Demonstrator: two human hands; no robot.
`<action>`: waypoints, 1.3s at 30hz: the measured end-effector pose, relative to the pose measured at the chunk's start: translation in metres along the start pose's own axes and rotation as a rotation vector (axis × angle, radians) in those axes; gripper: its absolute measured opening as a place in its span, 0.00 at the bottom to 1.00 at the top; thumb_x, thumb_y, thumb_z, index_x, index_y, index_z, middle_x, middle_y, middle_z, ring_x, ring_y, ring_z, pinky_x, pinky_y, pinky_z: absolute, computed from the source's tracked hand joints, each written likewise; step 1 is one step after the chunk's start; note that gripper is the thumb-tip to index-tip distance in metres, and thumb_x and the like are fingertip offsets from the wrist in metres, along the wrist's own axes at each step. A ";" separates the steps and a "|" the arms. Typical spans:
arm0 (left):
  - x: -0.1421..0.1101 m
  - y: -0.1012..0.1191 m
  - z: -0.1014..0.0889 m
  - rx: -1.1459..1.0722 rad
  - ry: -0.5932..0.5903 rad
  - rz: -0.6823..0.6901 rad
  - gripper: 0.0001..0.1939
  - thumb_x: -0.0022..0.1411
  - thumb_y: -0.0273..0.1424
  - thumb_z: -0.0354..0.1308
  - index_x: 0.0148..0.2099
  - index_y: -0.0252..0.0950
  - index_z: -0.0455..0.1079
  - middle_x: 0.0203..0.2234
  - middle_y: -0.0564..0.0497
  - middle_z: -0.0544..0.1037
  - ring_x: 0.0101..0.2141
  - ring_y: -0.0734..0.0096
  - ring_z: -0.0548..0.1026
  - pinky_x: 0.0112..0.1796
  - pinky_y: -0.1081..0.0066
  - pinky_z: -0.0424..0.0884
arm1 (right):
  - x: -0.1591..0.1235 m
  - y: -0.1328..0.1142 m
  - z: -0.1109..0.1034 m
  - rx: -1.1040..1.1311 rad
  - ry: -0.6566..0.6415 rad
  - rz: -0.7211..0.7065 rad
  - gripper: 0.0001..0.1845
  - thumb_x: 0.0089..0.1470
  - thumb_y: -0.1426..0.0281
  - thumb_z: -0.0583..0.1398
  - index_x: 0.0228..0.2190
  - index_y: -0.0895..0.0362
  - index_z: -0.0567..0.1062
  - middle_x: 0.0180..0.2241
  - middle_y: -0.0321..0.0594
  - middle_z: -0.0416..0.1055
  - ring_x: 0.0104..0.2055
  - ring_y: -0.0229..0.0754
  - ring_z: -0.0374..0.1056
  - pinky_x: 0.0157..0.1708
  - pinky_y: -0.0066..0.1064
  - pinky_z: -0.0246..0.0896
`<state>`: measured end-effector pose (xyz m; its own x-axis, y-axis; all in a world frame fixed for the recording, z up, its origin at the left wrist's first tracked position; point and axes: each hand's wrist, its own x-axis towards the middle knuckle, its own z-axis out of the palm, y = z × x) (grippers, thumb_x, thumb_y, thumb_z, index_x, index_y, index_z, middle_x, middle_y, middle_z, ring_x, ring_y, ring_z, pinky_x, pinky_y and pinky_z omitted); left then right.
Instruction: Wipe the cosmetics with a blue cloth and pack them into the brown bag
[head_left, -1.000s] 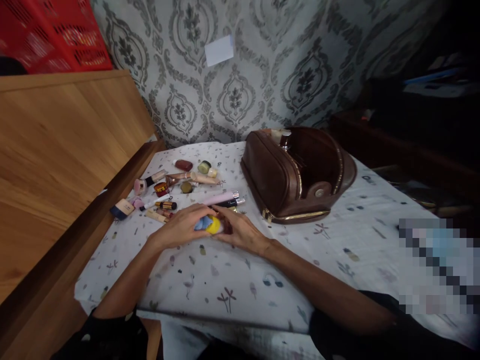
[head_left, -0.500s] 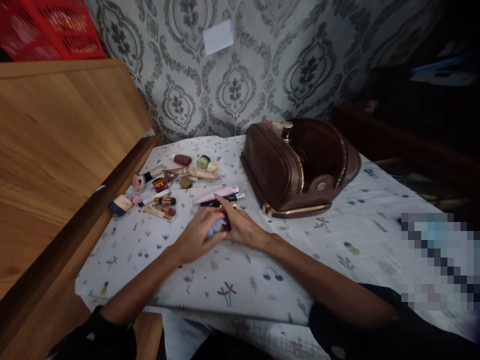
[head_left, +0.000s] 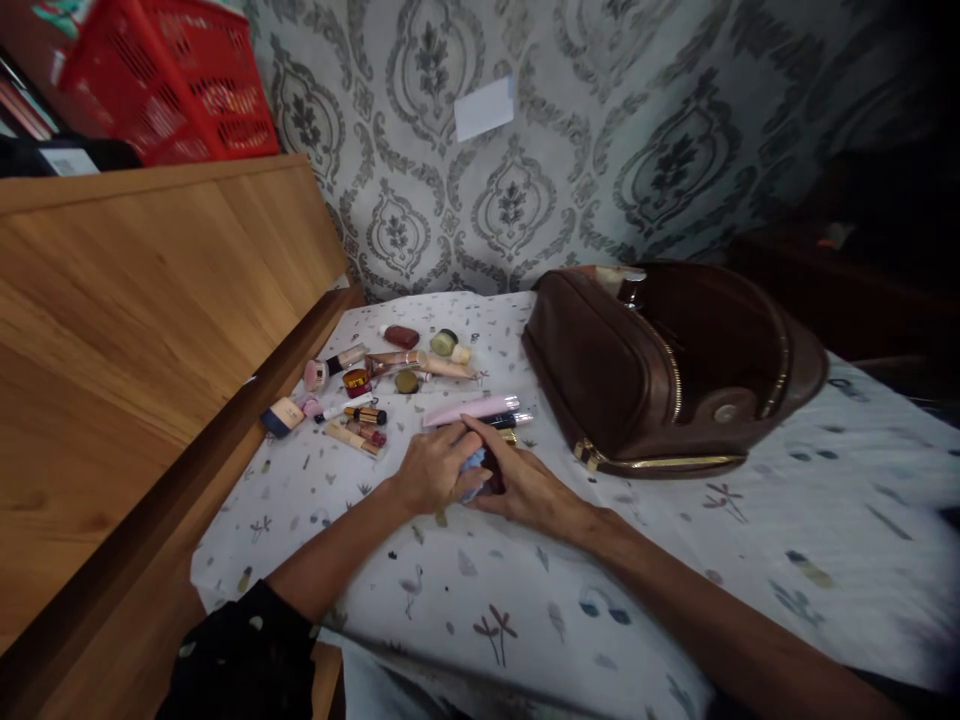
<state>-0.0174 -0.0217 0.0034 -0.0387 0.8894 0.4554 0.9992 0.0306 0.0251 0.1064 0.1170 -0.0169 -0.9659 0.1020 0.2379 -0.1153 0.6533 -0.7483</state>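
Note:
My left hand (head_left: 435, 468) is closed on a light blue, crumpled cloth (head_left: 472, 463). It presses the cloth against a small dark item (head_left: 492, 474), which my right hand (head_left: 529, 492) holds with fingers curved round it. The fingers cover most of the item, so its kind is hidden. Just beyond both hands lie a pink tube (head_left: 480, 407) and a black pen-like tube (head_left: 504, 419), with a gold-coloured piece (head_left: 510, 437) beside them. To the right stands a brown cosmetic bag (head_left: 592, 365), unzipped, with a silver-capped bottle (head_left: 632, 288) showing at its opening.
Several cosmetics are spread at the left: a navy-and-beige box (head_left: 283, 417), a dark red bottle (head_left: 400, 336), a green round jar (head_left: 444, 343) and an amber jar (head_left: 357, 382). A wooden panel (head_left: 187, 270) borders the left side, topped by a red basket (head_left: 180, 85).
The view has shifted, so the bag, cosmetics and hands sit farther right and slightly lower. Both hands stay together on the cloth and the dark item.

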 end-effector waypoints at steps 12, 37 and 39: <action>-0.008 0.004 -0.010 -0.043 0.014 -0.078 0.19 0.71 0.39 0.39 0.43 0.36 0.69 0.33 0.47 0.76 0.34 0.66 0.76 0.35 0.69 0.72 | -0.003 -0.005 0.001 -0.037 -0.015 -0.010 0.53 0.46 0.62 0.68 0.66 0.55 0.48 0.37 0.41 0.72 0.31 0.42 0.67 0.34 0.35 0.66; 0.014 -0.084 -0.035 0.370 -0.116 -0.803 0.16 0.71 0.38 0.45 0.53 0.37 0.66 0.49 0.41 0.75 0.48 0.58 0.74 0.43 0.64 0.71 | -0.002 -0.006 0.000 -0.043 -0.038 -0.064 0.25 0.55 0.63 0.61 0.53 0.55 0.70 0.38 0.43 0.74 0.26 0.38 0.66 0.29 0.34 0.67; 0.012 -0.099 -0.038 0.398 -0.100 -0.864 0.18 0.69 0.36 0.47 0.57 0.34 0.63 0.55 0.35 0.69 0.55 0.52 0.68 0.46 0.61 0.70 | -0.002 -0.005 0.000 -0.055 -0.041 -0.073 0.24 0.56 0.62 0.60 0.53 0.56 0.70 0.38 0.43 0.74 0.27 0.38 0.66 0.30 0.34 0.67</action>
<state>-0.1167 -0.0316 0.0396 -0.7819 0.5207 0.3427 0.5557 0.8314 0.0045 0.1087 0.1135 -0.0134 -0.9641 0.0226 0.2645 -0.1742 0.6981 -0.6945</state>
